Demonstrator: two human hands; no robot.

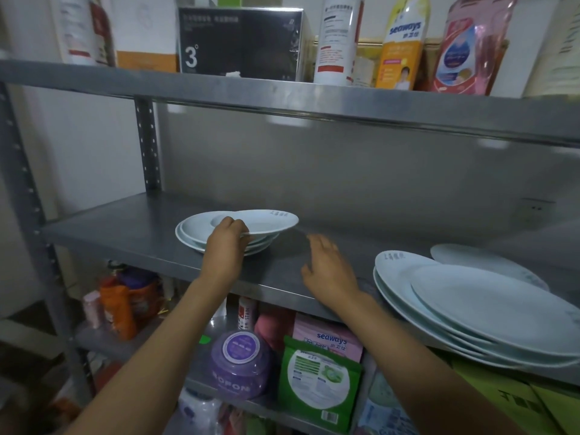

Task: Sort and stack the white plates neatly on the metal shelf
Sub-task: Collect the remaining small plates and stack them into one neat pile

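On the middle metal shelf [131, 227] stands a small stack of white deep plates [194, 230]. A further white plate [270, 221] lies tilted on top of that stack, shifted to the right. My left hand [227, 243] grips the near rim of this top plate. My right hand [326, 265] hovers above the shelf to the right of the stack, fingers relaxed, holding nothing. At the right end of the shelf lies a stack of large white plates [489, 306], with one more large plate [464, 255] behind it.
The upper shelf [345, 98] carries a black box [241, 42], bottles and a pink pouch [470, 48]. Below are a purple tub [240, 362], a green pack [317, 381] and orange bottles [116, 302]. A perforated upright [25, 196] stands at left.
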